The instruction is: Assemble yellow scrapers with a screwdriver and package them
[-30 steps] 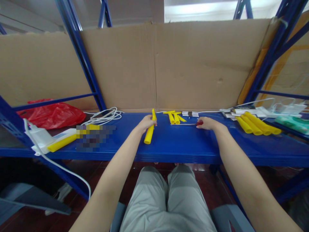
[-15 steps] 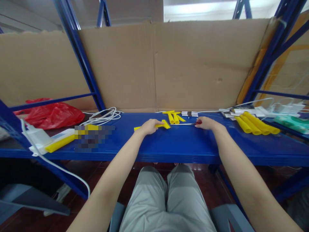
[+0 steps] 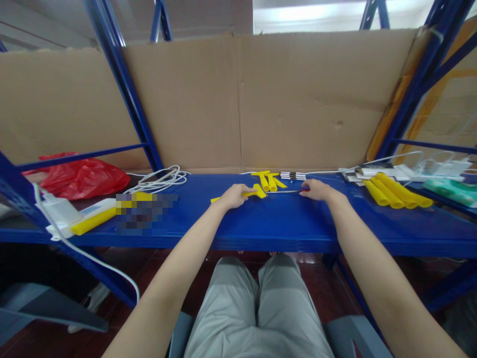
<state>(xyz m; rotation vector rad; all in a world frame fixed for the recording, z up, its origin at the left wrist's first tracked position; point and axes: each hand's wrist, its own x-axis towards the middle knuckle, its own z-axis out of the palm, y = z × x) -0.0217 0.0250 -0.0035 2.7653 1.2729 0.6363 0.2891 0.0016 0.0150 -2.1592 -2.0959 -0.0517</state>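
My left hand (image 3: 234,196) is closed around a yellow T-shaped piece (image 3: 259,191), whose wider head points right and whose tail shows past the wrist. In my right hand (image 3: 316,190) is a screwdriver (image 3: 283,192). Its red handle is mostly covered by my fingers, and the long thin metal shaft reaches left to the head of the yellow piece. Whether the tip touches the piece I cannot tell. Just behind lie several more yellow T-shaped pieces (image 3: 272,182) and a small stack of white and black strips (image 3: 292,175).
Yellow tubes (image 3: 391,191) lie on the right of the blue table (image 3: 276,223), by white boxes. Coiled white cable (image 3: 164,179), a red plastic bag (image 3: 80,174) and a white power adapter (image 3: 61,209) are on the left. A cardboard wall (image 3: 279,99) stands behind.
My left hand has shifted slightly right with the yellow T-shaped piece, closer to the screwdriver. My right hand has moved a very little to the left.
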